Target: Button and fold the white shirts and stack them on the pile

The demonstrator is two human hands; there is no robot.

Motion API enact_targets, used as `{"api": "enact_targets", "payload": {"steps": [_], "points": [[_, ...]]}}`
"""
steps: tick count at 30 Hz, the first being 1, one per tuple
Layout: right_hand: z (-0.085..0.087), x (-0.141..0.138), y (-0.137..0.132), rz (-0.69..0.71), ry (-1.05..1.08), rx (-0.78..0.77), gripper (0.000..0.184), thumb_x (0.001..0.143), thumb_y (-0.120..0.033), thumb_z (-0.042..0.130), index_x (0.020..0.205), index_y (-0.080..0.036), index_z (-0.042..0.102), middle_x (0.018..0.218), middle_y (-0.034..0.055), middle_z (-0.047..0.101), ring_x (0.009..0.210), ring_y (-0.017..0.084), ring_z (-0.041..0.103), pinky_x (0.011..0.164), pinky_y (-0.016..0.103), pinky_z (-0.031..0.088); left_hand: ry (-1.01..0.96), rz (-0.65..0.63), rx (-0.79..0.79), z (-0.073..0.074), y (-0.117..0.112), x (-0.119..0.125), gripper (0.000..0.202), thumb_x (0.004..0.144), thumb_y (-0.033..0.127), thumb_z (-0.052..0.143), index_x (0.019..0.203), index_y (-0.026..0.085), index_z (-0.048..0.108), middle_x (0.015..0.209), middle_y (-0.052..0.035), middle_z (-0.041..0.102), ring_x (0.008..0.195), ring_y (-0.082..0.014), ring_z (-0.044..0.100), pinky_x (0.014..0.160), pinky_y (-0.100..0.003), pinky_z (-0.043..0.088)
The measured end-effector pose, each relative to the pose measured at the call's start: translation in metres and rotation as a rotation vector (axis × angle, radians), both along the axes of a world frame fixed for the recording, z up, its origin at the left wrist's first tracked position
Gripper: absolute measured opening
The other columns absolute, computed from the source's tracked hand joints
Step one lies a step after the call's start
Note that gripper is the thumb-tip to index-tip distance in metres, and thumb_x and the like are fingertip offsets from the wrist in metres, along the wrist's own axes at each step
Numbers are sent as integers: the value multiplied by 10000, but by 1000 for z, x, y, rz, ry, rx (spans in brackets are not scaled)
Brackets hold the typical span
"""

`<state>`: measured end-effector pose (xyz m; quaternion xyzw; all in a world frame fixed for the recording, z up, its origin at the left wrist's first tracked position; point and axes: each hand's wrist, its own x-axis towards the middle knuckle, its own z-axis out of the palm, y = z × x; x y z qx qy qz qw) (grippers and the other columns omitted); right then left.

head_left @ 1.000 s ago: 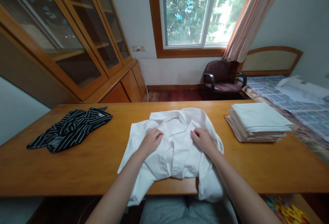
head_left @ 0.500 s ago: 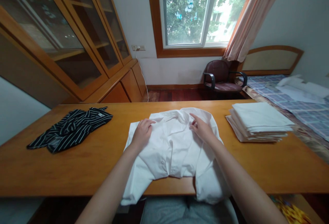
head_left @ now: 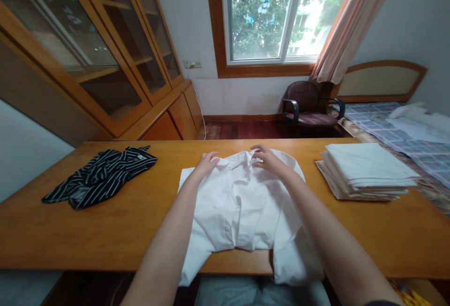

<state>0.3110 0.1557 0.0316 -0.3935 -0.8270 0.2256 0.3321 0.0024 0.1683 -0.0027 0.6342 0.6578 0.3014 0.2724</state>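
Observation:
A white buttoned shirt (head_left: pixel 249 203) lies spread on the wooden table, its collar towards the far side and its sleeves hanging over the near edge. At the far left edge of the cloth, my left hand (head_left: pixel 206 164) pinches the fabric between thumb and fingers. My right hand (head_left: pixel 266 160) has its fingers curled over the collar area, closed on the cloth. Small creases run down the shirt's front between the two hands.
A crumpled black-and-white striped garment (head_left: pixel 101 175) lies on the table's left side. On the right stands a stack of folded white cloths (head_left: pixel 369 170). Beyond the table (head_left: pixel 105 245) are a glass-doored cabinet (head_left: pixel 137 104), a maroon armchair (head_left: pixel 309 107) and a bed (head_left: pixel 393 123).
Both my hands have moved farther away, up to the shirt's far edge. The right fingers, with the index stretched out before, are now curled on the collar area.

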Motion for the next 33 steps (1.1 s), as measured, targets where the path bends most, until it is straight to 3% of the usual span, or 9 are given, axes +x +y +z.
{"api": "enact_targets", "payload": {"steps": [4,7,12,14,18,22,26,30,33], "points": [[8,-24,13,8,56,90,72,815,-275,734,815,-211,700,1184,97,602,1082,233,583,949,408,472,-53,-25,96,-4,-3,9,437,769,260,704,1203,271,662,1148,-58,502,1133,-218,568,1088,-365,405],[2,-45,19,-21,12,152,61,851,-273,712,843,-213,705,1057,77,657,1006,221,590,941,394,448,-103,-45,214,-12,-9,13,333,759,230,701,1091,258,703,1120,-49,483,1135,-210,556,1101,-360,395],[-24,-69,15,-341,-105,205,113,896,-293,656,828,-207,686,903,85,641,916,251,538,858,383,452,-90,43,325,-27,-14,6,53,798,184,624,814,205,670,1033,-48,492,1052,-201,576,1046,-366,441],[-36,-74,10,-474,-70,228,89,903,-274,632,942,-214,685,976,99,625,970,270,519,879,400,449,-62,98,352,-29,-13,3,55,811,176,605,817,208,650,1028,-47,493,1016,-199,581,1018,-370,458],[-56,-76,-1,-617,63,256,347,892,-253,613,1231,-195,566,1148,143,539,1074,293,491,923,459,456,104,178,371,-27,-12,2,54,840,194,596,846,216,645,1057,-71,509,1036,-243,546,1025,-426,432],[-65,-75,-6,-537,189,227,312,883,-224,595,1187,-207,526,1086,100,511,867,218,557,833,412,517,308,162,325,-15,-12,10,87,871,203,563,872,223,648,1113,-99,530,1075,-293,490,1002,-464,423],[-66,-76,-8,-407,279,196,335,879,-193,565,1204,-230,490,1109,68,489,657,128,529,670,328,539,433,80,252,8,-4,23,139,819,118,553,829,218,649,1157,-107,550,1154,-322,451,1001,-463,416],[-61,-75,-9,-337,273,178,488,869,-133,522,1333,-269,450,1348,107,423,730,115,574,720,310,549,363,-126,323,20,1,35,214,819,95,495,867,223,659,1014,-76,629,1055,-258,535,993,-395,425],[-57,-73,-10,-249,198,122,410,836,-84,513,1206,-251,573,1238,87,530,847,158,600,800,318,529,234,-179,307,13,-4,39,194,897,209,467,866,227,658,905,-48,662,925,-223,591,890,-350,461]]}}
